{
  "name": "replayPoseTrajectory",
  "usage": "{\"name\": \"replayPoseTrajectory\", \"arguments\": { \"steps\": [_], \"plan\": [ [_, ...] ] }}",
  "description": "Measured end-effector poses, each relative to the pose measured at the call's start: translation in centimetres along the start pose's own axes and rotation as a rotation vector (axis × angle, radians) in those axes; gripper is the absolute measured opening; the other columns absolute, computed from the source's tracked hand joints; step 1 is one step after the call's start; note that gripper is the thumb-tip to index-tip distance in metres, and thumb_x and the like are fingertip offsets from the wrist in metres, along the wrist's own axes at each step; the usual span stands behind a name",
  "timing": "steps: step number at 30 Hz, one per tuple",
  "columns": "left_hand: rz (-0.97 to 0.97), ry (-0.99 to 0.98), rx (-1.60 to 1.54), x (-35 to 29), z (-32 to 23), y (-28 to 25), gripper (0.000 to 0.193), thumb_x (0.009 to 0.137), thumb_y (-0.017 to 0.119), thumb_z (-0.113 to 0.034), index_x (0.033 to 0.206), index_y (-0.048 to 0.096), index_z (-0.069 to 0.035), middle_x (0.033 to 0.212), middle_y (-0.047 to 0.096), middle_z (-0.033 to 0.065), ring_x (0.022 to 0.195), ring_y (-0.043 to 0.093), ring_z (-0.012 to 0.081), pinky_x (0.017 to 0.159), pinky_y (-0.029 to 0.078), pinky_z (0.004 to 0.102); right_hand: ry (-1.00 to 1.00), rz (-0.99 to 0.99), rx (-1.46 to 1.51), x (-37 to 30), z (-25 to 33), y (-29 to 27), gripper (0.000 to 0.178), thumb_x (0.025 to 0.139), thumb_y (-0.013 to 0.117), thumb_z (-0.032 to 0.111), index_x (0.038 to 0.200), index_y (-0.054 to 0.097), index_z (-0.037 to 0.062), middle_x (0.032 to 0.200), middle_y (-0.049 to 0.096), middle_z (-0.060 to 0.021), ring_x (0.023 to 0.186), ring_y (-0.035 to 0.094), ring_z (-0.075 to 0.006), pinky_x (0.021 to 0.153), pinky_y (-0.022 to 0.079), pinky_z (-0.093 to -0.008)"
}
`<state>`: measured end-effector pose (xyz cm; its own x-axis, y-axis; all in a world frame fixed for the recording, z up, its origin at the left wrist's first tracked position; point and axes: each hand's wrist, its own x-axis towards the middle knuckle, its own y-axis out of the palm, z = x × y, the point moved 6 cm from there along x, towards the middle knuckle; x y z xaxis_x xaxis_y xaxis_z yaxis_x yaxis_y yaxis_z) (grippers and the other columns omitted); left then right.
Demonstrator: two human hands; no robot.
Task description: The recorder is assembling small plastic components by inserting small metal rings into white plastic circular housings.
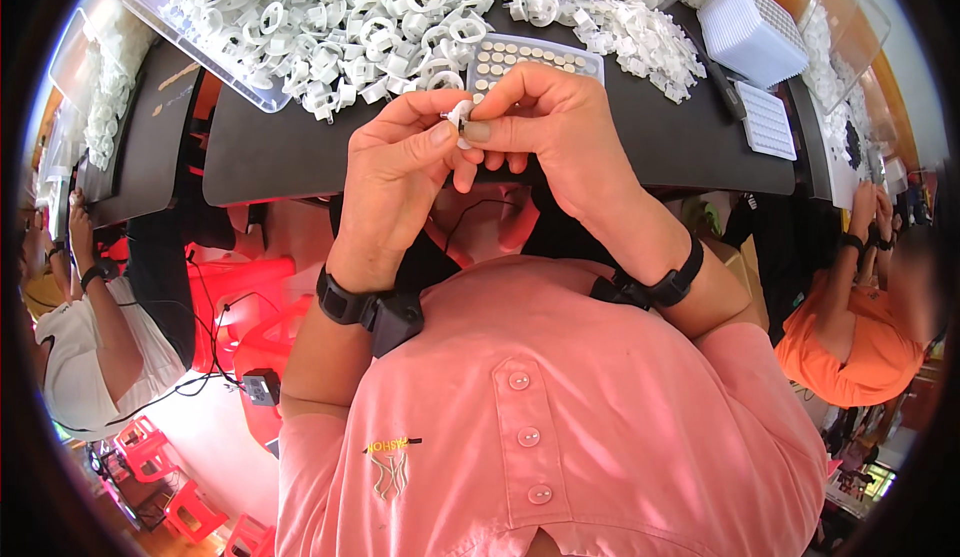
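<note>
Perhaps the small white plastic fitting (462, 112) could slip, since only narrow fingertip pinches steady it, and drop onto the tabletop (280, 152). It sits between the left hand (395, 162) and right hand (560, 122); the 2 hands are nearly closed, thumbs and index fingers pinching it.

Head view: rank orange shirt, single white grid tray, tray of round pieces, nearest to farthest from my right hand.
1. Tray of round pieces, just beyond your right hand.
2. Single white grid tray, to the right.
3. Orange shirt, far right, lower down.
</note>
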<state>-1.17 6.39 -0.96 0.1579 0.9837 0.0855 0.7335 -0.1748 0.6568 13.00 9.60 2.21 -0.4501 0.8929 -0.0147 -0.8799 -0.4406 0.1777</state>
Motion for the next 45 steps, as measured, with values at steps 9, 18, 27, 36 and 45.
{"name": "replayPoseTrajectory", "arguments": {
  "steps": [9,18,27,36,45],
  "plan": [
    [0.001,0.02,0.015,0.1,0.0,0.8,0.027,0.092,0.066,-0.005,0.117,0.063,0.007,0.098,0.067,0.0152,0.082,0.066,0.0214,0.062,0.052,0.0304,-0.031,-0.047,-0.075,-0.3,0.5,-0.4,0.008,0.085,0.073,0.004,0.089,0.066,0.0026,0.074,0.068,-0.0035,0.062,0.059,-0.0082,0.052,0.041,-0.0199],
    [0.007,0.006,-0.094,0.2,0.2,-0.4,0.028,0.096,0.062,-0.006,0.121,0.062,0.006,0.103,0.067,0.0149,0.08,0.066,0.0213,0.06,0.05,0.0294,-0.278,-0.272,-0.492,-1.8,6.5,-4.8,0.007,0.085,0.069,0.002,0.092,0.068,0.0029,0.074,0.062,0.0026,0.066,0.055,-0.0038,0.059,0.045,-0.0203],
    [0.031,0.0,-0.102,0.1,0.0,-0.2,0.03,0.095,0.062,-0.004,0.122,0.061,0.007,0.1,0.067,0.017,0.079,0.065,0.0217,0.06,0.049,0.0304,-0.404,-0.226,-1.236,-1.8,4.0,-6.0,0.011,0.081,0.065,0.001,0.09,0.067,0.0056,0.083,0.066,-0.0085,0.072,0.064,-0.0233,0.065,0.048,-0.0313],
    [0.035,0.009,-0.106,0.2,0.2,0.0,0.03,0.094,0.062,-0.004,0.122,0.061,0.007,0.1,0.067,0.0178,0.076,0.065,0.0215,0.06,0.05,0.0297,-0.332,-0.076,-1.31,-0.7,3.6,-6.5,0.011,0.077,0.069,0.006,0.088,0.07,0.0079,0.083,0.068,-0.0091,0.072,0.065,-0.0255,0.064,0.048,-0.0346],
    [0.028,0.007,-0.091,-0.1,0.0,-0.2,0.03,0.094,0.063,-0.004,0.122,0.061,0.006,0.1,0.068,0.0165,0.078,0.066,0.0212,0.061,0.05,0.0298,-0.088,-0.03,-1.18,0.3,3.4,-7.0,0.014,0.076,0.069,0.007,0.089,0.067,0.0025,0.076,0.067,-0.0102,0.067,0.062,-0.0221,0.063,0.046,-0.0332]
  ]
}}
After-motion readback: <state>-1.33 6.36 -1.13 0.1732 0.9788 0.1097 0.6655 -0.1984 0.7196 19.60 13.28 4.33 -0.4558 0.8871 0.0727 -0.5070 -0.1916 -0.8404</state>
